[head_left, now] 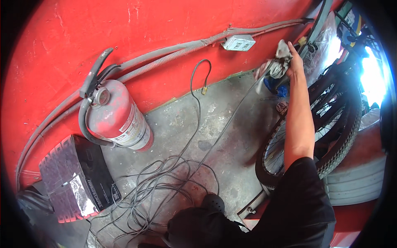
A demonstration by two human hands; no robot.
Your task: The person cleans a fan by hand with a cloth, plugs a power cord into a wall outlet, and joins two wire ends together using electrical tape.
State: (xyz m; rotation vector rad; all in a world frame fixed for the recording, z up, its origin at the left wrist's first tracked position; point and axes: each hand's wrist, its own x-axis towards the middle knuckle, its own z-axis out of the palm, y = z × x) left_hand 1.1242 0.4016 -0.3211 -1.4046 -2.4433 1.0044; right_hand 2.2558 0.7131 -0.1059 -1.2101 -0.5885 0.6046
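Observation:
Stretched out to the far right, my right hand (295, 63) is closed around a crumpled, stained rag (279, 62). A thin dark cable (237, 108) runs up from the floor into the rag; the cloth hides whether it passes right through. The rest of the cable lies in a loose tangle (155, 188) on the concrete by my foot. Its free end, with a yellowish plug (204, 90), rests near the foot of the red wall. My left hand is out of the picture.
A dusty red fire extinguisher (120, 111) stands at the left, behind a black box (80, 177). Conduit (178, 51) and a white outlet box (238, 43) run along the wall. Bicycle wheels (351, 128) crowd the right, beside a pale grey tyre (355, 186).

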